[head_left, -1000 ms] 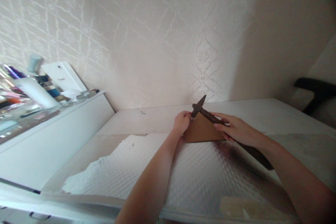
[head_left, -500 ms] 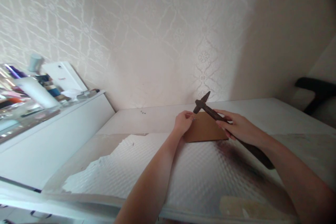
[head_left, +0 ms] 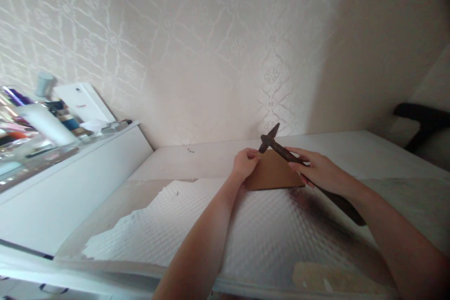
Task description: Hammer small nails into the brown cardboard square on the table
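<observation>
My right hand (head_left: 316,168) is closed round the handle of a dark hammer (head_left: 272,142), whose head is over the far left part of a brown board (head_left: 276,173). The handle's end sticks out below my wrist. At the board's left edge, my left hand (head_left: 245,163) has its fingers pinched together right beside the hammer's face. Whatever those fingertips hold is too small to make out. The board lies on a white quilted sheet (head_left: 197,215) with a ragged left edge.
Several tiny metal bits (head_left: 190,151) lie on the white tabletop near the wall. Another small bit (head_left: 177,193) rests on the sheet. To the left, a white cabinet (head_left: 87,168) carries bottles and a white box (head_left: 84,102). A black chair arm (head_left: 418,117) shows at right.
The hammer head and both hands hold almost the same place. The whole view has shifted very slightly.
</observation>
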The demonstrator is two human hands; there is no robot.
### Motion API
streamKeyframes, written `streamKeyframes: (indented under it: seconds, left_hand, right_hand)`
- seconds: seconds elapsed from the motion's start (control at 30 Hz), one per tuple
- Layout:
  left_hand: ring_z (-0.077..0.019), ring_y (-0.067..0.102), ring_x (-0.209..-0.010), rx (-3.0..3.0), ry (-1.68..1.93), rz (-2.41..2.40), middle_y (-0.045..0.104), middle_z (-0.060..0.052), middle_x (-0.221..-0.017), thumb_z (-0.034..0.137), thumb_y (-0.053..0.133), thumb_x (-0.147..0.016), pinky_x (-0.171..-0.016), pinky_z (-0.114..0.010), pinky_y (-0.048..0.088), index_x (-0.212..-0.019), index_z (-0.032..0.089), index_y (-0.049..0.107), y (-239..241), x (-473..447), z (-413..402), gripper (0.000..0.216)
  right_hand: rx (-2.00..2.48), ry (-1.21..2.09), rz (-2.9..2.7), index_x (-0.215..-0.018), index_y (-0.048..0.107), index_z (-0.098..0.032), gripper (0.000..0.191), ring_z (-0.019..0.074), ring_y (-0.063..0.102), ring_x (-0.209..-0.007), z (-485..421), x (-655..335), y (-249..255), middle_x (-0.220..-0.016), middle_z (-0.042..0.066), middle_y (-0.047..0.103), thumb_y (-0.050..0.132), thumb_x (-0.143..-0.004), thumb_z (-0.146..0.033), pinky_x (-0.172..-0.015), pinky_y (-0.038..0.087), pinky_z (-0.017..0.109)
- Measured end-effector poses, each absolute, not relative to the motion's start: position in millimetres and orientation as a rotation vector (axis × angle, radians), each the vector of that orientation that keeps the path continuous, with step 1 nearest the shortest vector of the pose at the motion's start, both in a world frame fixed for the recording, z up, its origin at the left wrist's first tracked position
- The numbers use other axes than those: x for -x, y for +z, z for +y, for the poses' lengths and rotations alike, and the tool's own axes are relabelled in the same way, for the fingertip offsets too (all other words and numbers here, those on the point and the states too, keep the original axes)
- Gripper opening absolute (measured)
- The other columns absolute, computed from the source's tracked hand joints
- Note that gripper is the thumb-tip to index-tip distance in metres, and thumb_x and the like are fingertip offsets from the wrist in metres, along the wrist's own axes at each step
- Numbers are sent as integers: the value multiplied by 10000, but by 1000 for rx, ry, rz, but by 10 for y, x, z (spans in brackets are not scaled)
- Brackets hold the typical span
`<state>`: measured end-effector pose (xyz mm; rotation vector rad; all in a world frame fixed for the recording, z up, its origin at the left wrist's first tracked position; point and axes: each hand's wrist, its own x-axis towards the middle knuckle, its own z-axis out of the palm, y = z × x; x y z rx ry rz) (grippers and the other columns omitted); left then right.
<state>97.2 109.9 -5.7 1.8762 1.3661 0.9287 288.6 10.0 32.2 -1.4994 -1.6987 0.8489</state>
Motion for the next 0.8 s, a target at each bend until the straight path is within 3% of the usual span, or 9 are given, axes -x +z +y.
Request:
streamKeyframes:
  seconds: [0.3,0.43,0.5,0.6,0.7,0.8]
  left_hand:
    - [-162,660,-907,-1868,917,1354,727,-53,-942,184,637,-763,-855,-263,486,-957,182,682,-85,-971,1138,200]
    - [-169,661,-892,-1847,925,1358,726,-66,-939,156,610,-763,-834,-265,491,-962,167,681,-95,-977,1146,212]
    - [-166,661,-889,-1844,931,1356,726,-68,-931,136,576,-774,-831,-263,490,-966,161,678,-95,-980,1146,219]
    - [-160,660,-890,-1849,949,1343,727,-66,-916,105,519,-786,-837,-258,485,-959,154,676,-92,-980,1143,239]
    - [-166,659,-895,-1856,950,1349,726,-68,-925,100,498,-786,-841,-266,483,-948,150,677,-84,-970,1133,246]
    - [-176,657,-905,-1853,936,1378,725,-71,-937,103,501,-784,-850,-280,478,-949,150,678,-71,-951,1117,247]
  right_hand:
    - [1540,629,-1864,-1354,486,-160,552,147,452,-378,65,-2875,395,-478,-38,523,472,-820,-302,-423,371,245]
    - [1545,538,-1889,-1340,511,-198,522,144,478,-390,79,-2911,366,-566,-13,597,477,-829,-297,-433,393,246]
    - [1522,511,-1910,-1327,525,-229,500,159,556,-476,93,-2932,335,-693,8,660,484,-832,-287,-479,438,252]
    - [1461,473,-1931,-1307,541,-250,478,209,654,-787,111,-2951,306,-986,30,689,500,-831,-265,-685,510,294]
    - [1377,472,-1968,-1302,543,-240,470,227,582,-1076,113,-2947,312,-1224,22,608,498,-834,-231,-921,446,328]
    - [1305,527,-2030,-1323,521,-229,482,205,545,-1137,101,-2928,340,-1295,12,560,477,-844,-198,-1003,378,316]
